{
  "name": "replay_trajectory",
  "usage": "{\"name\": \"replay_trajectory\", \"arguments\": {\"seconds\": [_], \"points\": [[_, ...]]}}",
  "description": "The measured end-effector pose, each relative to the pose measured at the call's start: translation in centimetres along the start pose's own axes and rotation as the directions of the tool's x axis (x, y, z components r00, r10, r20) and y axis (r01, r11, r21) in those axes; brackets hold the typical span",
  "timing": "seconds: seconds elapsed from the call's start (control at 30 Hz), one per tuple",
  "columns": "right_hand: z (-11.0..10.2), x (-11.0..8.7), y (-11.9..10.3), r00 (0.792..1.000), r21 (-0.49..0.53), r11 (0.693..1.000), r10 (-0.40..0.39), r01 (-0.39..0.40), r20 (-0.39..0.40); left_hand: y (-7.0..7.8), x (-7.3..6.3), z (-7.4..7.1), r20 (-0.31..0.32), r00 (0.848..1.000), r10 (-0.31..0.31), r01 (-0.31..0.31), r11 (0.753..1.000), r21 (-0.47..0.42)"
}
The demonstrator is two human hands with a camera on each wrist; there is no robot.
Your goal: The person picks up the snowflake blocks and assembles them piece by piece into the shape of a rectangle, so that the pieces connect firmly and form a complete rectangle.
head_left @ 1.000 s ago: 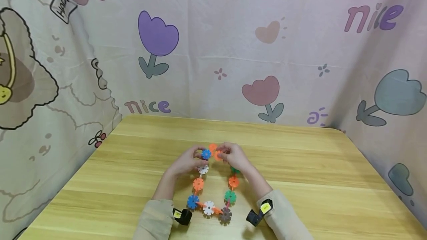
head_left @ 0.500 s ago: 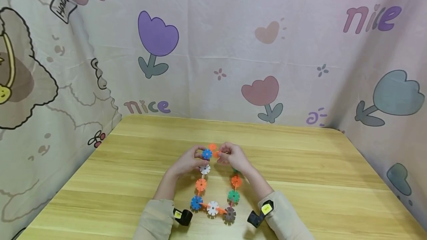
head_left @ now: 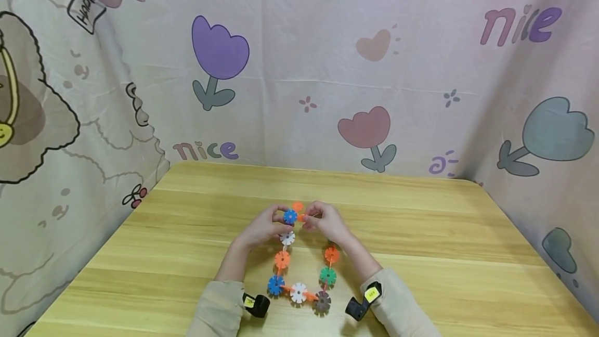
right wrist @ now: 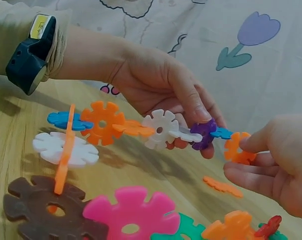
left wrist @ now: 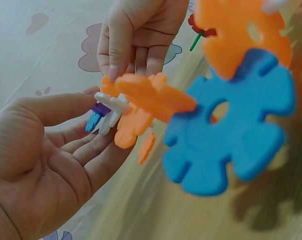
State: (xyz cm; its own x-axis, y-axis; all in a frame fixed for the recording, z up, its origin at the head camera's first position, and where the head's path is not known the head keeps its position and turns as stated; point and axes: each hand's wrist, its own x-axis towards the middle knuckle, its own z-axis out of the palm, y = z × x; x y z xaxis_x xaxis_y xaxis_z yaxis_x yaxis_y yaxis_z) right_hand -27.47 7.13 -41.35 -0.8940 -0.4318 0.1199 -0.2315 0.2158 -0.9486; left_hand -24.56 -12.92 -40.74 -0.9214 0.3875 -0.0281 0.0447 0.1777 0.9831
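Note:
A chain of notched snowflake discs runs in a U over the table, with a blue disc [head_left: 290, 216] at its far left end. My left hand [head_left: 262, 227] pinches a purple disc [right wrist: 203, 132] just behind that blue one. Between the thumb and fingers of my right hand [head_left: 326, 222] is an orange disc [right wrist: 238, 147]. It touches the blue disc's edge; whether their slots are locked I cannot tell. White disc [head_left: 287, 237], brown disc [head_left: 322, 301] and green disc [head_left: 328, 275] are among the chain's other links. Part of its right side is hidden under my right hand.
One loose orange disc [head_left: 298, 206] lies on the wooden table [head_left: 421, 222] just beyond the hands. Black wrist cameras [head_left: 357, 308] are strapped over both sleeves. A printed curtain [head_left: 290, 66] hangs behind the table.
The orange disc in my right hand has turned from face-on to nearly edge-on against the blue disc. The chain's near part has shifted slightly right. My left hand has barely moved.

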Motion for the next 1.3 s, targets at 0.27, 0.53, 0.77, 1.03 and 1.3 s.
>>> {"name": "replay_trajectory", "arguments": {"seconds": [0.27, 0.53, 0.77, 1.03, 1.3], "points": [[0.2, 0.0, 0.2, 0.999, -0.03, 0.999, -0.036, 0.035, -0.019, -0.2, 0.1, -0.2, 0.023, 1.0, 0.008, -0.008, 1.0, -0.001], [-0.2, -0.1, 0.1, 1.0, 0.075, 0.997, -0.019, 0.02, -0.017, 0.2, 0.0, -0.3, 0.031, 0.999, 0.018, -0.018, 1.0, 0.022], [-0.6, 0.0, 0.5, 0.998, 0.206, 0.977, 0.051, -0.054, 0.022, 0.3, 0.0, -0.4, 0.063, 0.997, 0.054, -0.056, 0.998, 0.041], [-0.5, -0.2, 0.1, 0.997, 0.216, 0.974, 0.06, -0.068, 0.043, 0.3, -0.1, -0.4, 0.075, 0.995, 0.068, -0.071, 0.997, 0.037], [-0.1, -0.2, -0.5, 0.998, 0.213, 0.975, 0.056, -0.058, 0.014, 0.6, 0.0, -0.4, 0.066, 0.995, 0.072, -0.075, 0.996, 0.052]]}}
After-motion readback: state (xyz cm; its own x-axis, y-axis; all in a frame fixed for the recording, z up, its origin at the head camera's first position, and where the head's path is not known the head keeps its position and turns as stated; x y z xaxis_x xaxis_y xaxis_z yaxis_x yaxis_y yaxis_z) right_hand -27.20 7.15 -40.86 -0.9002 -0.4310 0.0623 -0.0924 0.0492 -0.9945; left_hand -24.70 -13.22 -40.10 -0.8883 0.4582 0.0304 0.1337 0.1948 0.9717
